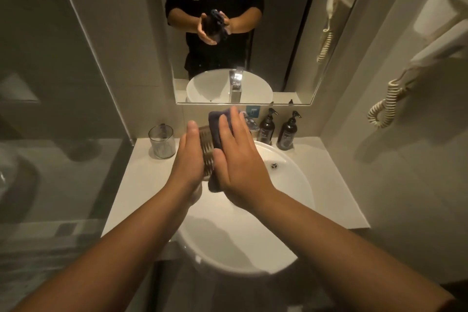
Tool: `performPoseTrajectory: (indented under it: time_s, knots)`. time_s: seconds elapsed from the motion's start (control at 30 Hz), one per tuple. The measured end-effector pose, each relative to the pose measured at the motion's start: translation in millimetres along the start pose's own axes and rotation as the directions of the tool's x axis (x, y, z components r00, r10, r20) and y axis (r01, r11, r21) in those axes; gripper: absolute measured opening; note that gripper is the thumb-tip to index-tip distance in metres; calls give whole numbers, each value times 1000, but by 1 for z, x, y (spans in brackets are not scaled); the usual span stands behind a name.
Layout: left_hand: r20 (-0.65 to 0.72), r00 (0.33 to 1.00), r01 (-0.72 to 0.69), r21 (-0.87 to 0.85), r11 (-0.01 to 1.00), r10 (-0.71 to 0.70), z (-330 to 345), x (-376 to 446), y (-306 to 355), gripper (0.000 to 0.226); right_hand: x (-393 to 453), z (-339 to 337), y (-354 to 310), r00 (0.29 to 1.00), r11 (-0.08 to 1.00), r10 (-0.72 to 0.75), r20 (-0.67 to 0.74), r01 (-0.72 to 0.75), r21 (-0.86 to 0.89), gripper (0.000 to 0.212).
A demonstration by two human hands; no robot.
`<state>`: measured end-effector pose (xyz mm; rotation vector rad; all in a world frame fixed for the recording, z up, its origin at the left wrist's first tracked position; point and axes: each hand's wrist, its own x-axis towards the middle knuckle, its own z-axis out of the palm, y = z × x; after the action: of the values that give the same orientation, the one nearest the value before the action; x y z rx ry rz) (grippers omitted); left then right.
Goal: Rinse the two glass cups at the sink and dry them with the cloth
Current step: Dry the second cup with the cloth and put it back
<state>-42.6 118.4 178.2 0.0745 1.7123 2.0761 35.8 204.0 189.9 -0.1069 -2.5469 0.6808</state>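
I hold a patterned glass cup [206,153] above the white sink [286,185], pressed between both hands. My left hand [188,159] lies flat against its left side with straight fingers. My right hand [238,159] presses a dark purple cloth [216,126] against the cup's right side, fingers straight. The cloth covers most of the cup. A second glass cup [162,141] stands upright on the counter to the left, apart from my hands.
Two dark pump bottles [267,126] [287,133] stand at the back of the white counter [131,185]. The tap [252,125] is partly hidden behind my right hand. A mirror [228,33] faces me. A wall hair dryer with coiled cord [387,104] hangs at right.
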Motion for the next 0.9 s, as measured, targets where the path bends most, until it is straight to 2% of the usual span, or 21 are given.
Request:
performPoseTrajectory:
  time_s: [0.07,0.2,0.27,0.37,0.47,0.6,0.63,0.7,0.8,0.87,0.9]
  knots:
    - [66,998,17,-5,1000,-17,-1,-2,-1,86,-1,1,-2,999,996,-33,-16,31,-78,59]
    - [76,997,27,-71,997,-21,0,-6,0,68,-3,1,-5,997,995,-49,-64,43,-90,58]
    - [93,994,56,-89,994,-48,0,-5,-1,65,-2,0,-4,999,999,-23,-41,25,48,58]
    - [106,992,84,-124,989,-71,-1,-5,-2,69,-1,-4,1,996,943,86,20,-88,320,57]
    - [139,988,84,-157,984,-62,-5,-3,-6,75,-2,-5,7,989,874,139,50,-147,463,58]
    - [210,976,114,-237,965,-63,-9,2,-3,80,6,-11,7,966,680,206,156,-256,687,36]
    - [229,971,117,-229,966,-63,-10,3,1,80,10,-12,6,962,668,227,151,-266,694,32]
    - [215,975,102,-175,979,-63,-9,6,8,78,12,-14,4,970,757,227,86,-231,612,36]
    - [-4,1000,11,-21,1000,-11,3,9,15,64,13,-13,4,987,925,159,23,-157,345,56]
    - [-133,990,-51,39,998,56,7,7,15,59,12,-12,4,997,975,68,-23,-61,214,58]
    - [-111,992,-51,37,998,54,8,5,14,63,11,-13,3,999,988,24,-33,-19,153,58]
